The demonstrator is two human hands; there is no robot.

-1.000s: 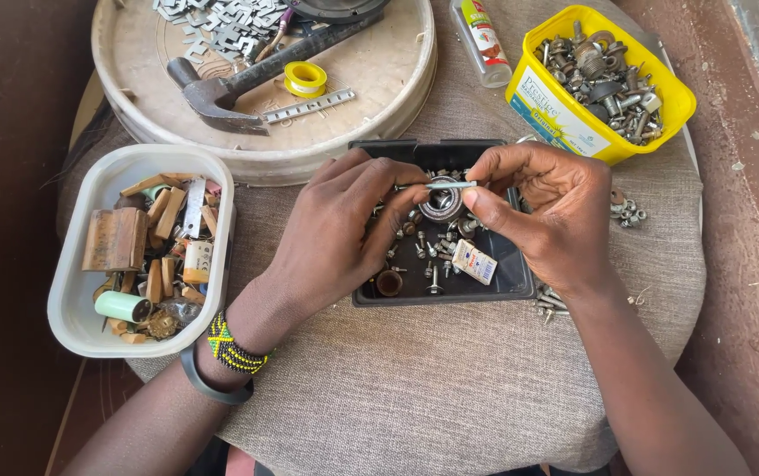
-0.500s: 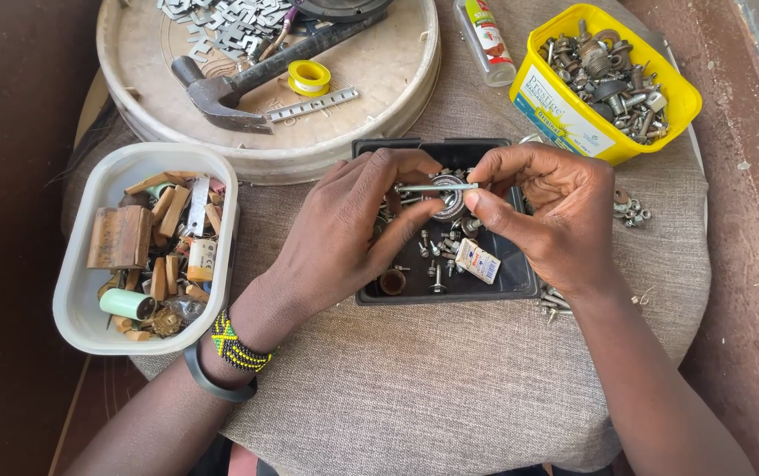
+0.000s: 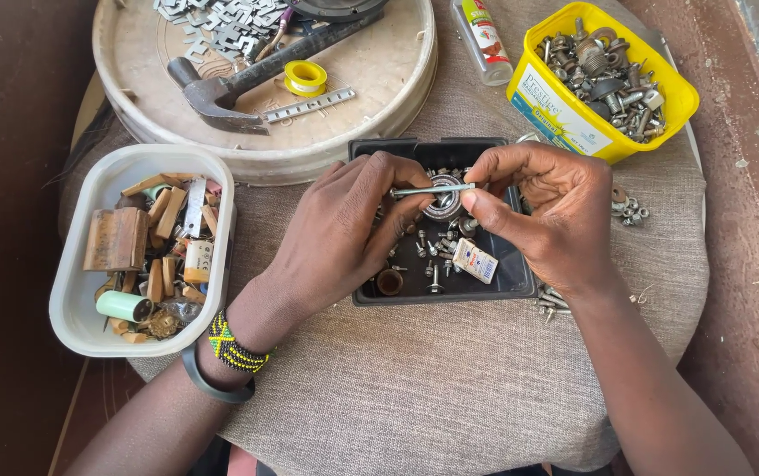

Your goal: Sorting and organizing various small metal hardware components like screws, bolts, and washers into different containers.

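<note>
Hands meet over the black tray (image 3: 370,295) at the middle of the cloth-covered surface (image 3: 450,388). The left hand (image 3: 344,234) and right hand (image 3: 547,216) each pinch one end of a thin metal rod (image 3: 432,189), held level just above the tray, with a round bearing (image 3: 443,201) right behind it. Both grips are closed on the rod, left fingertips at its left end, right thumb and forefinger at its right end. Whether the rod passes through the bearing or only lies across it cannot be told.

To handle this well, I judge the rod should stay level and low over the tray, so anything that slips falls back inside. A light pinch at the very ends leaves the middle free, and steadying the wrists on the tray rim would help with so small a piece.

The tray holds loose screws, a brown ring (image 3: 389,281) near its left corner and a small white box (image 3: 474,261) toward the right. Left of it, a white tub (image 3: 66,291) is packed with wooden blocks, a green cylinder (image 3: 124,306) and odd bits. Far right, a yellow tub (image 3: 555,110) is heaped with nuts and bolts; a few nuts (image 3: 628,210) lie loose beside the right hand. Far left, a round lid (image 3: 397,97) carries a hammer (image 3: 238,84), a yellow tape roll (image 3: 305,78) and flat metal clips (image 3: 212,22).
</note>
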